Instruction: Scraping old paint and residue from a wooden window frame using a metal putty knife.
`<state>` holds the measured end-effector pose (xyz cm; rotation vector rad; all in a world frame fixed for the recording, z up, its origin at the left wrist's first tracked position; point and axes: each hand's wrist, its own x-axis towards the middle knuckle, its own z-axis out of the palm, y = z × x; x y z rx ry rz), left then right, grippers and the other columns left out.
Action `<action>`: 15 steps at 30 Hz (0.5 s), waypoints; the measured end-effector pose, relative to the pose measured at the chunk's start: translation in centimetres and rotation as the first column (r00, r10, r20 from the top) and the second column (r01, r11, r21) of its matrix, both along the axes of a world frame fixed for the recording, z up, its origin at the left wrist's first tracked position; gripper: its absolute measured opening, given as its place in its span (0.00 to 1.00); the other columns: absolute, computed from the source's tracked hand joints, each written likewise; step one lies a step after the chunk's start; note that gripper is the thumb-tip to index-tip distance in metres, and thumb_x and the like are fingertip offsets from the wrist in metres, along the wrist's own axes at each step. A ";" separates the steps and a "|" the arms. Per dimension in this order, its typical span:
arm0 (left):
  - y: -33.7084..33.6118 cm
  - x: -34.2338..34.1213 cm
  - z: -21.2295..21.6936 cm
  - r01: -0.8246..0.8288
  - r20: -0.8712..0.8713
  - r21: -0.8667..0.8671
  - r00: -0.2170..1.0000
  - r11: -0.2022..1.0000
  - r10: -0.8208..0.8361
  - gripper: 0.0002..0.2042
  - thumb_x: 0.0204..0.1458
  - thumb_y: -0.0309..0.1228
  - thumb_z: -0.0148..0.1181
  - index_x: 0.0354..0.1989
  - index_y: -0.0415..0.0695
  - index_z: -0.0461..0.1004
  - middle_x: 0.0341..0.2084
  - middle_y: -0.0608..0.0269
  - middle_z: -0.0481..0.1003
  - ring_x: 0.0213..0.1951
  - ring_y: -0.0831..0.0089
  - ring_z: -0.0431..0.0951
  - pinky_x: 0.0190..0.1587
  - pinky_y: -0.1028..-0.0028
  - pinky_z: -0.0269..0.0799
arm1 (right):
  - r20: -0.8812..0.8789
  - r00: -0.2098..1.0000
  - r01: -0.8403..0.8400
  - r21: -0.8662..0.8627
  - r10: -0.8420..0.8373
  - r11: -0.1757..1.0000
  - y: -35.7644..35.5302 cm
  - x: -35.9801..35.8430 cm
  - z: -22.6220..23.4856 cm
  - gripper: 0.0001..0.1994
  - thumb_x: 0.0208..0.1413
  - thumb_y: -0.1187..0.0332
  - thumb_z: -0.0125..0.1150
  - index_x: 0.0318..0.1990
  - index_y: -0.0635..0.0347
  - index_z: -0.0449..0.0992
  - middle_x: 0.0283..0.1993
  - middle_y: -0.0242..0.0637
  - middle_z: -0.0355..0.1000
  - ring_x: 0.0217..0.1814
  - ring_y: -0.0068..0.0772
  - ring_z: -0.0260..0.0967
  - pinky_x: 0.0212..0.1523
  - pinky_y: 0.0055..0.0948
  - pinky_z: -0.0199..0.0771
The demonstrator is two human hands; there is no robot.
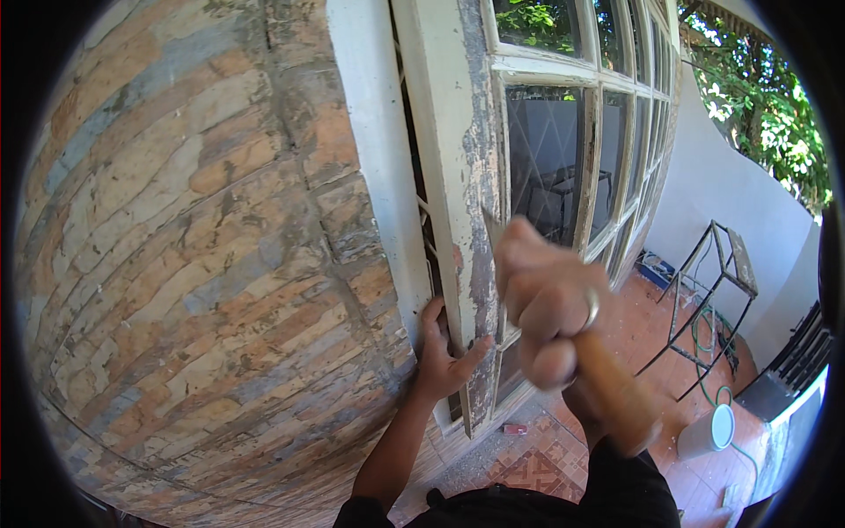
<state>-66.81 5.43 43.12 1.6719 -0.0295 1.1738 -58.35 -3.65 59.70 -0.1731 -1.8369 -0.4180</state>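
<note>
My right hand [550, 304] is closed around a wooden-handled scraper [616, 396], slightly blurred. Its thin metal blade points up and left toward the worn stile of a multi-pane window sash [480, 176]; whether the blade touches the wood cannot be made out. Cream paint on that stile is cracked and flaked, with grey and brown patches showing. Lower down, my left hand [449, 356] grips the edge of the sash, its thumb on the flaking face and its fingers around the side by the gap. The sash stands ajar from the white frame [374, 150].
Stone-clad wall [202, 238] fills the left side. On the tiled floor at right are a metal stand [717, 264], a white bucket [706, 433], a green hose [701, 330] and a blue box [656, 268]. A small red item [515, 429] lies below the sash.
</note>
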 end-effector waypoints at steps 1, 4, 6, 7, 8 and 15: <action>-0.2 0.2 0.3 0.026 0.018 0.006 0.999 1.000 -0.026 0.36 0.48 0.22 0.59 0.60 0.39 0.40 0.50 0.47 0.60 0.51 0.66 0.64 0.54 0.67 0.61 | -0.034 0.999 0.030 0.000 -0.030 1.000 -0.1 0.1 0.9 0.15 0.53 0.66 0.56 0.19 0.59 0.62 0.17 0.34 0.60 0.18 0.30 0.52 0.22 0.32 0.49; -0.1 1.3 -0.3 0.037 0.069 0.033 0.997 0.999 -0.039 0.34 0.48 0.21 0.58 0.59 0.39 0.40 0.49 0.48 0.60 0.50 0.68 0.65 0.53 0.66 0.62 | -0.127 0.985 0.115 -0.007 -0.115 0.993 -0.3 -0.2 3.3 0.18 0.59 0.62 0.47 0.18 0.55 0.57 0.14 0.29 0.54 0.16 0.27 0.48 0.22 0.30 0.49; 0.1 1.6 -0.9 0.128 0.023 -0.071 0.992 0.989 -0.126 0.40 0.45 0.22 0.60 0.61 0.43 0.37 0.54 0.49 0.55 0.56 0.64 0.60 0.57 0.67 0.59 | -0.142 0.979 0.145 -0.012 -0.145 0.989 0.4 -0.4 4.0 0.19 0.61 0.61 0.44 0.17 0.54 0.55 0.12 0.28 0.52 0.16 0.26 0.46 0.23 0.29 0.49; 0.1 1.7 -0.9 0.128 0.028 -0.076 0.992 0.989 -0.127 0.40 0.45 0.22 0.60 0.61 0.43 0.37 0.54 0.49 0.55 0.56 0.64 0.60 0.57 0.67 0.59 | -0.153 0.962 0.228 0.007 -0.225 0.974 1.4 -0.2 3.7 0.19 0.60 0.61 0.45 0.17 0.54 0.54 0.12 0.28 0.52 0.16 0.27 0.46 0.23 0.29 0.48; 0.0 1.9 -0.9 0.087 0.039 -0.029 0.996 0.996 -0.086 0.37 0.48 0.22 0.58 0.60 0.42 0.38 0.51 0.48 0.57 0.53 0.66 0.62 0.55 0.67 0.59 | -0.165 0.938 0.312 0.027 -0.304 0.950 1.9 -0.2 3.7 0.19 0.60 0.62 0.45 0.17 0.54 0.53 0.12 0.28 0.52 0.16 0.27 0.46 0.23 0.30 0.48; -0.3 1.7 -0.5 0.072 0.046 0.026 0.996 0.997 -0.074 0.34 0.50 0.24 0.56 0.61 0.35 0.41 0.53 0.46 0.58 0.55 0.65 0.61 0.58 0.67 0.55 | -0.051 0.956 0.291 0.098 -0.288 0.952 1.2 -0.8 3.6 0.15 0.55 0.69 0.49 0.18 0.59 0.56 0.13 0.31 0.52 0.14 0.28 0.46 0.21 0.31 0.47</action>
